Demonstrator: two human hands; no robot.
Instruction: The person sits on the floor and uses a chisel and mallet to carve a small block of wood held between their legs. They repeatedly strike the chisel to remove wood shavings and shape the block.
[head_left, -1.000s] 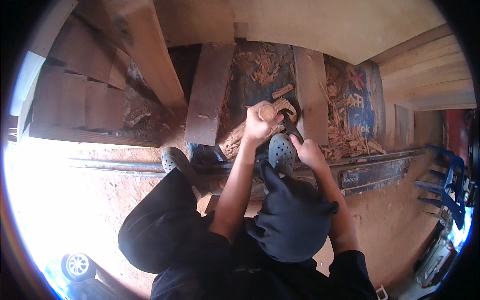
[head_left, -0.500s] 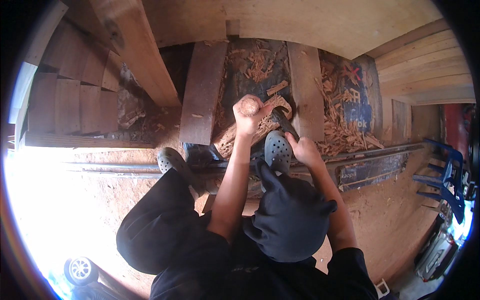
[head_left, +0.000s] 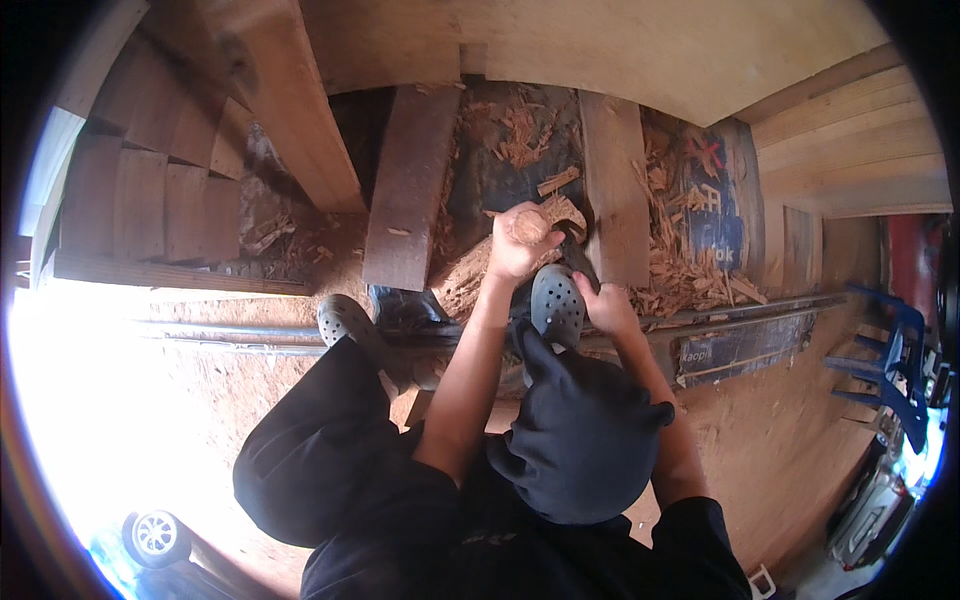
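My left hand [head_left: 516,245] is closed around a round wooden piece [head_left: 529,227], seen end-on, above a rough, crumbly length of pale wood [head_left: 470,275]. My right hand [head_left: 603,306] grips a dark tool [head_left: 576,255], whose head end lies at that wood, just right of my left hand and partly hidden by it. A grey perforated clog [head_left: 556,310] on my foot sits below the tool, between my two forearms. Loose wood splinters [head_left: 525,135] lie beyond the rough piece.
Boards [head_left: 400,200] run either side of the work, the right one [head_left: 615,185] beside more chips [head_left: 660,260]. A leaning beam [head_left: 270,90] and stacked planks [head_left: 130,190] stand left. Metal pipes [head_left: 720,312] cross near my feet; a blue plastic chair [head_left: 895,370] is at right.
My left hand with the round wooden piece shifted slightly up-left half a second ago and has since come back down-right toward the tool's head. Both hands keep their grips.
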